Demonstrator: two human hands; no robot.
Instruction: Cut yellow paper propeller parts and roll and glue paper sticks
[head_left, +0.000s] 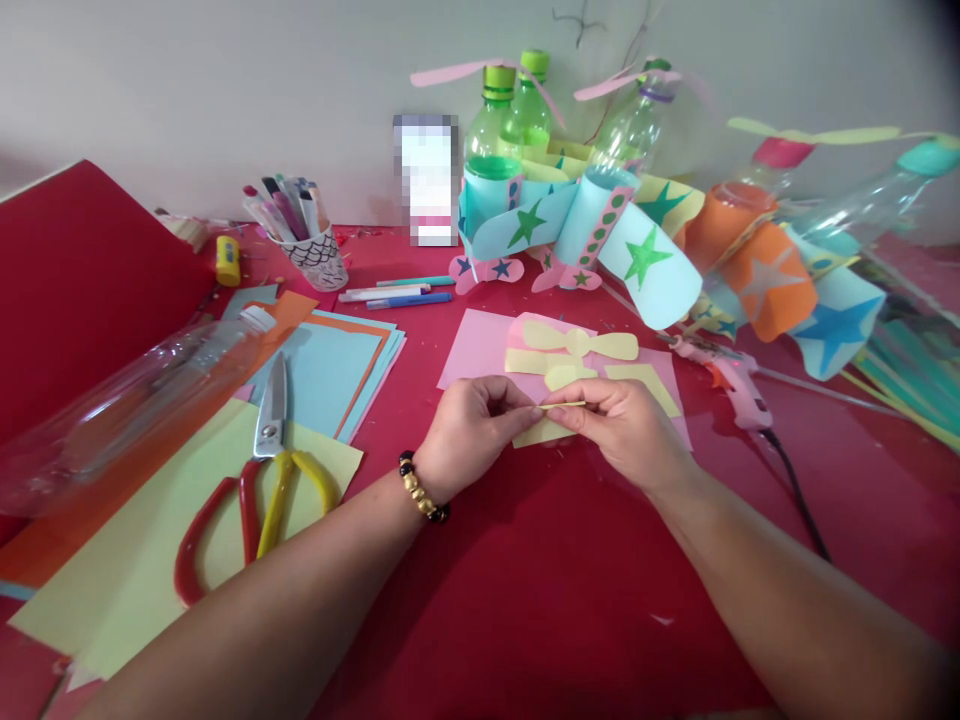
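Between my two hands is a thin piece of yellow paper, seen nearly edge-on. My left hand pinches its left end, and my right hand pinches the right end between thumb and fingers. Just beyond my fingers, a yellow paper propeller and other yellow cut-outs lie on pink paper sheets. A yellow paper rectangle rests beside my right hand. Part of another yellow piece shows below my fingertips.
Scissors lie on coloured paper at left, near a clear plastic bottle. A cup of markers and a phone stand at the back. Bottle airplanes fill the back right. A pink glue gun with a cord lies right.
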